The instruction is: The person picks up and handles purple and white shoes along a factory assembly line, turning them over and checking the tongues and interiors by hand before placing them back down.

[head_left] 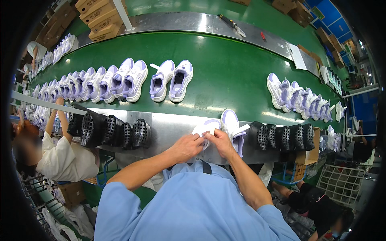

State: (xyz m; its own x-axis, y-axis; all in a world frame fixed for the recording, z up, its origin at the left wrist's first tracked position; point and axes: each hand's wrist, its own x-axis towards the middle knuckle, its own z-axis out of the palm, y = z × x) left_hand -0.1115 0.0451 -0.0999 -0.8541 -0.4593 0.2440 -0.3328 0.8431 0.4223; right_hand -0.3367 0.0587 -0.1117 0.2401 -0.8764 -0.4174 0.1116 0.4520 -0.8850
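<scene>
Right in front of me, on the metal ledge, is a white and lilac sneaker. My left hand and my right hand meet over it with fingers closed, pinching at its upper. A small pale piece, maybe its strap, shows between the fingertips; the hands hide the rest of the opening. Just right of it stands a second matching sneaker with a white strap sticking out, close to my right hand. Farther off on the green conveyor belt stands a separate pair, a left sneaker and a right sneaker.
Black perforated blocks line the ledge on both sides. Rows of sneakers fill the belt's left; more sneakers sit right. A coworker works at left. Pliers lie on the far rail.
</scene>
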